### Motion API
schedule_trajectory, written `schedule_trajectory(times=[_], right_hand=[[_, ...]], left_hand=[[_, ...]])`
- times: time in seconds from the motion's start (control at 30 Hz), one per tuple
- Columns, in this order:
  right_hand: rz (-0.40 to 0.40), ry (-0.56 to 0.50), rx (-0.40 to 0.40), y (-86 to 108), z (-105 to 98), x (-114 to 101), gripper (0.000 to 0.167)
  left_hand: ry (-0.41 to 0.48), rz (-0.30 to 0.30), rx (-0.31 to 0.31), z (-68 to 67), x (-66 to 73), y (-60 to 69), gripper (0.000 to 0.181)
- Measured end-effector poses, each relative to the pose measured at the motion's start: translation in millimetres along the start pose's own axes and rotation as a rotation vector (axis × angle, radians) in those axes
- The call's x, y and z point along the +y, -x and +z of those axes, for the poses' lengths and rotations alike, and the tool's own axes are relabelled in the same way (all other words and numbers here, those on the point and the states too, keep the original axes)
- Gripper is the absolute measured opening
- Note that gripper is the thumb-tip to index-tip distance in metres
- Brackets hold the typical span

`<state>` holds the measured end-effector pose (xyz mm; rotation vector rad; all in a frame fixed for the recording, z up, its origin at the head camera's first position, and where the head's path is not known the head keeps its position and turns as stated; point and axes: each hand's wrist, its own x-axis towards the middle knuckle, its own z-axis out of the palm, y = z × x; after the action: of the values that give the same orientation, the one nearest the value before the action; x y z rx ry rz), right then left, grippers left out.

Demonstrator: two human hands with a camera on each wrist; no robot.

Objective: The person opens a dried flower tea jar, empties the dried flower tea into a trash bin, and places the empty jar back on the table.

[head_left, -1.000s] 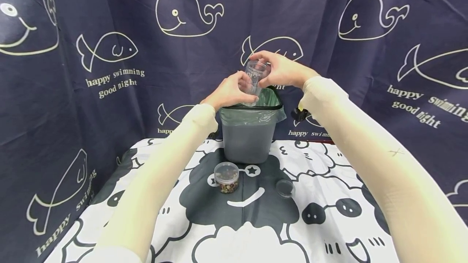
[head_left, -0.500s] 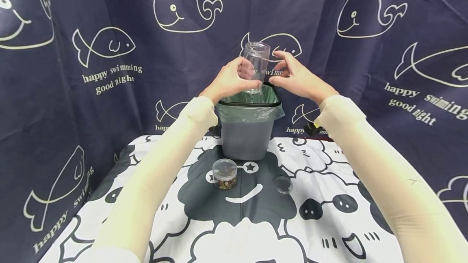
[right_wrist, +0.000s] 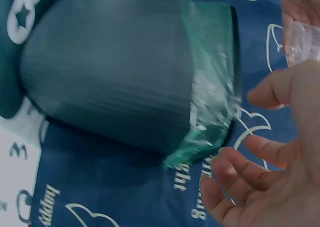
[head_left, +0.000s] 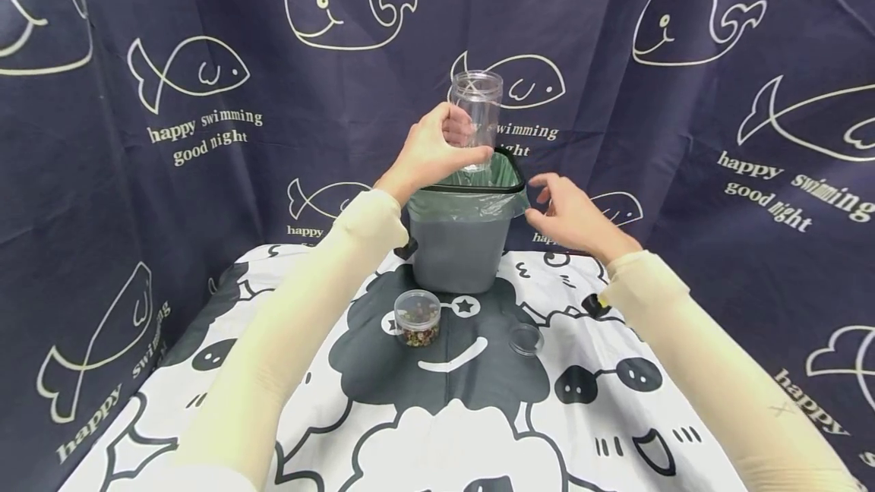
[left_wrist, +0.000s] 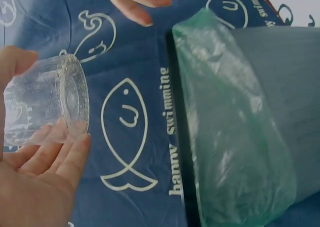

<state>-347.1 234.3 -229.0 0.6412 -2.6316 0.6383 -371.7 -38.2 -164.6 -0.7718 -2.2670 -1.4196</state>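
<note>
Head: jar (head_left: 482, 118) above bin (head_left: 458, 253); tub (head_left: 418, 303) holds bits (head_left: 418, 336).

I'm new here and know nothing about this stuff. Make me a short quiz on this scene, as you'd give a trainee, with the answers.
1. Which holds the clear jar?
A) the left hand
B) the right hand
C) both together

2. Fill in: the bag folded over the rim of the bin is ____ in colour.

3. True or false: the tub of small mixed bits stands inside the bin.

Key
1. A; the right hand is apart from the jar.
2. Green.
3. False; it stands on the table cover, in front of the bin.
</note>
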Motion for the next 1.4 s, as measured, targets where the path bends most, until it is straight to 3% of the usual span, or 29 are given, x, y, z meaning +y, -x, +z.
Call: schedule_trajectory(times=[0.2,0.37,0.47,0.67,0.8,0.9,1.1,1.27,1.4], right_hand=[[-0.011,0.03,-0.016,24.6,28.7,13.3,0.047],[-0.048,0.047,-0.051,45.1,55.7,21.4,0.045],[-0.044,0.048,-0.076,58.0,71.4,27.1,0.044],[-0.061,0.044,-0.102,75.9,97.2,36.7,0.044],[-0.046,0.061,-0.155,84.7,109.1,39.8,0.047],[-0.032,0.097,-0.223,91.1,114.0,40.7,0.052],[0.008,0.134,-0.334,100.4,119.6,42.3,0.063],[0.032,0.146,-0.398,107.6,127.1,41.4,0.074],[0.038,0.161,-0.403,114.1,135.3,42.5,0.08]], left_hand=[[-0.008,0.018,0.018,17.6,-1.5,22.7,0.055],[0.043,-0.003,0.011,33.9,-12.9,50.2,0.054],[0.029,-0.031,-0.025,47.6,-24.5,67.4,0.054],[-0.081,-0.067,-0.135,78.9,-45.2,97.2,0.054],[-0.1,-0.137,-0.166,98.7,-53.7,117.7,0.054],[-0.113,-0.206,-0.155,112.3,-61.0,132.1,0.056],[-0.109,-0.277,-0.106,132.5,-81.1,152.8,0.062],[-0.081,-0.317,-0.152,144.7,-93.0,165.3,0.06],[-0.106,-0.338,-0.197,152.3,-97.0,170.6,0.062]])
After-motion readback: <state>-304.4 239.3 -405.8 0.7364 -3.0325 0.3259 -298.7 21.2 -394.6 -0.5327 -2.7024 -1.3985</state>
